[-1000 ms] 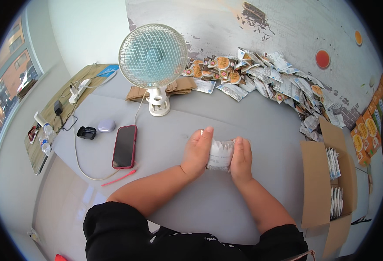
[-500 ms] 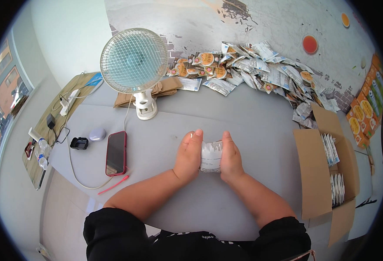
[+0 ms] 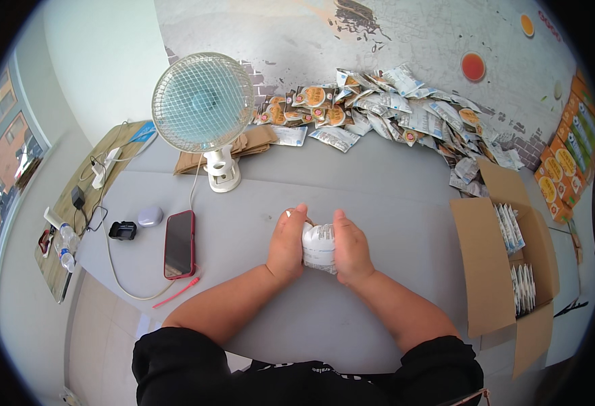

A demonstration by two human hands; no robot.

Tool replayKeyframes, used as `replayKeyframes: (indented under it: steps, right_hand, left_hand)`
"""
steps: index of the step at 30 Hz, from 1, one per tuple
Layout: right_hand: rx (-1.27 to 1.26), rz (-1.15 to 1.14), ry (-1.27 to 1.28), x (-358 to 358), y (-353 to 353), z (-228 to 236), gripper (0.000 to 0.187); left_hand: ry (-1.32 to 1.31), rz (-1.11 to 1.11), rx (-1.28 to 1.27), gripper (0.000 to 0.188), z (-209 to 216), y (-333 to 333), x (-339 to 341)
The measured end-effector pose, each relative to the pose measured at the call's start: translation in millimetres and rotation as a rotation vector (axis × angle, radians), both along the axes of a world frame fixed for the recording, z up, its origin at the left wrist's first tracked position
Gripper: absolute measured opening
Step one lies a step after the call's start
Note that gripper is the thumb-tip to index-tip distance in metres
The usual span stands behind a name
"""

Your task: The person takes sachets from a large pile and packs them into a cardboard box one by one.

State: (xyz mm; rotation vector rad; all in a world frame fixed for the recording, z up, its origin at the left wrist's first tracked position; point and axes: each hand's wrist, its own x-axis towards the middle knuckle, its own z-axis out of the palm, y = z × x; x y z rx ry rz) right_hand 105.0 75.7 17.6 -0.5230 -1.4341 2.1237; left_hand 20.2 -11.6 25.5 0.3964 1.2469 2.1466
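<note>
Between both my hands, over the middle of the grey table (image 3: 270, 203), is a small white sachet (image 3: 319, 247) with printing on the side toward me. My left hand (image 3: 286, 245) presses its left edge, and my right hand (image 3: 353, 247) presses its right edge. Both hands are closed on it, thumbs up. The sachet looks puffed and slightly tilted; its far side is hidden. To the right stands an open cardboard box (image 3: 472, 271) with rows of similar sachets (image 3: 524, 287) upright inside.
Against the wall lies a long heap of sachets (image 3: 405, 111). A clip fan (image 3: 206, 101) stands far left, beside folded brown paper bags (image 3: 253, 141). Nearer are a phone (image 3: 179, 243) in a red case, a lilac case (image 3: 150, 216), a black holder (image 3: 122, 231) and a red cable (image 3: 175, 292).
The sachet has turned a little in my hands, so its printed face shows more and its lower edge tilts. My hands have shifted slightly left.
</note>
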Motion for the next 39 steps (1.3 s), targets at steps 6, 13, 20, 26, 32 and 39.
replayKeyframes:
  steps: [6,13,20,26,32,39]
  right_hand:
    - [-0.004,0.028,0.022,-1,1,-1,0.041]
    - [-0.058,-0.031,-0.001,1,0,3,0.039]
    - [0.156,0.193,-0.153,-1,28,1,0.051]
    - [0.36,0.605,-0.378,5,33,28,0.055]
    - [0.557,0.375,-0.251,4,16,11,0.052]
    - [0.712,0.011,-0.077,4,18,13,0.051]
  left_hand:
    - [-0.024,-0.062,0.017,0.03,-5,-1,-5]
    - [-0.065,-0.111,-0.064,0.036,4,-3,1]
    - [0.007,-0.079,-0.219,0.046,12,1,-31]
    - [0.449,-0.163,-0.444,0.051,-1,-4,-50]
    - [0.481,0.073,-0.351,0.051,2,-2,-48]
    - [0.39,-0.04,-0.313,0.055,-2,-3,-20]
